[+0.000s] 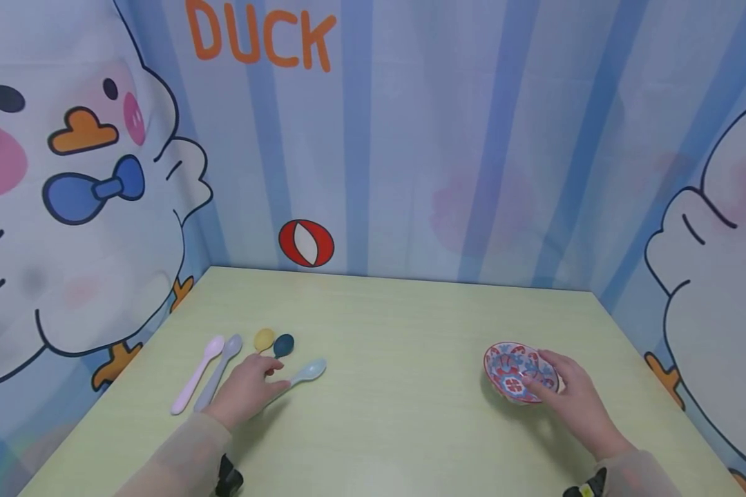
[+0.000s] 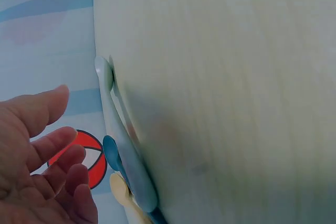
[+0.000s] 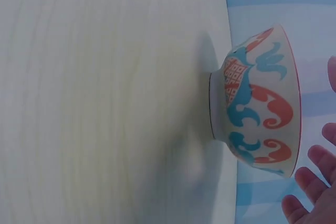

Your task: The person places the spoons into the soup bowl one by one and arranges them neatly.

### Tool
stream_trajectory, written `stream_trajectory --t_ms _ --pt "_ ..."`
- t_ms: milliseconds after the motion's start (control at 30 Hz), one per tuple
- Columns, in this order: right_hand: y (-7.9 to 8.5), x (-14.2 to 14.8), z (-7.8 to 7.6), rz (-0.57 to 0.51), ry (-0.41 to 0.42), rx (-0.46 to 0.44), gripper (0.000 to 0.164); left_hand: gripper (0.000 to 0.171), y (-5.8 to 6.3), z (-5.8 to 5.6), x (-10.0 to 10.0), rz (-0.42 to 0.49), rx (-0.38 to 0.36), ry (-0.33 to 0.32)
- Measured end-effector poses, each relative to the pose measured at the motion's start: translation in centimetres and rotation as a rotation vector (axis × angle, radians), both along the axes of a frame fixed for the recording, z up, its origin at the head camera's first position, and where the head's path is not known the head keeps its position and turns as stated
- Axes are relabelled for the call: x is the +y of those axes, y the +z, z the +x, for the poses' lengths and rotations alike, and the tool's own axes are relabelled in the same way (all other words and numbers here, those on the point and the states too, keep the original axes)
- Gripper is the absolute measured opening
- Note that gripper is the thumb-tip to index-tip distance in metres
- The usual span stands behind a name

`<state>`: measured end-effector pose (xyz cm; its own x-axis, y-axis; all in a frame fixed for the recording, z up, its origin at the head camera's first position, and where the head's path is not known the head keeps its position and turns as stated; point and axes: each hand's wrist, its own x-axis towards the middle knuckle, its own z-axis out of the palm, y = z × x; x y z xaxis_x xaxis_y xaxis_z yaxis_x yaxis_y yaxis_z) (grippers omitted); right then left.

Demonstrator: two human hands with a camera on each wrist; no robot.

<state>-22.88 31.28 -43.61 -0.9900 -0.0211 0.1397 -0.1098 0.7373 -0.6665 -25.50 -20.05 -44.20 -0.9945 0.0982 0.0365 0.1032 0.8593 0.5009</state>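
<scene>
On the left side of the table lies a pale blue spoon (image 1: 311,370), its handle partly behind my left hand (image 1: 253,388). In the left wrist view, loosely bent fingers hover above that spoon with nothing between them. A yellow spoon (image 1: 264,339) and a dark teal spoon (image 1: 284,345) show only their bowls beyond the hand. Over at the right, a red and blue patterned bowl (image 1: 512,366) stands upright on the table. My right hand (image 1: 575,400) is above its near right rim, thumb and fingers spread, fingertips close to the rim in the right wrist view.
A pink spoon (image 1: 196,378) and a lavender spoon (image 1: 219,371) lie side by side left of my left hand. The pale table (image 1: 398,414) ends at the back against a striped curtain (image 1: 404,138) with duck pictures and a red ball print.
</scene>
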Motion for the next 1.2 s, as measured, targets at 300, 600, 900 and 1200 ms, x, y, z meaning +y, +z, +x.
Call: stream_trajectory --t_ms 300,600,900,1200 --pt "-0.7 0.9 -0.6 -0.128 -0.049 -0.201 0.096 0.039 -0.5 0.2 -0.7 -0.006 -0.018 0.008" --pt "-0.8 1.3 -1.0 -0.301 -0.106 -0.376 0.094 0.036 -0.6 0.2 -1.1 -0.051 -0.022 -0.012" --pt "-0.9 1.4 -1.2 -0.349 -0.070 -0.400 0.095 0.029 -0.6 0.2 -1.2 -0.060 -0.070 -0.003" --pt "-1.3 1.0 -1.1 -0.376 -0.033 -0.376 0.094 0.026 -0.6 0.2 -1.3 -0.057 -0.089 0.007"
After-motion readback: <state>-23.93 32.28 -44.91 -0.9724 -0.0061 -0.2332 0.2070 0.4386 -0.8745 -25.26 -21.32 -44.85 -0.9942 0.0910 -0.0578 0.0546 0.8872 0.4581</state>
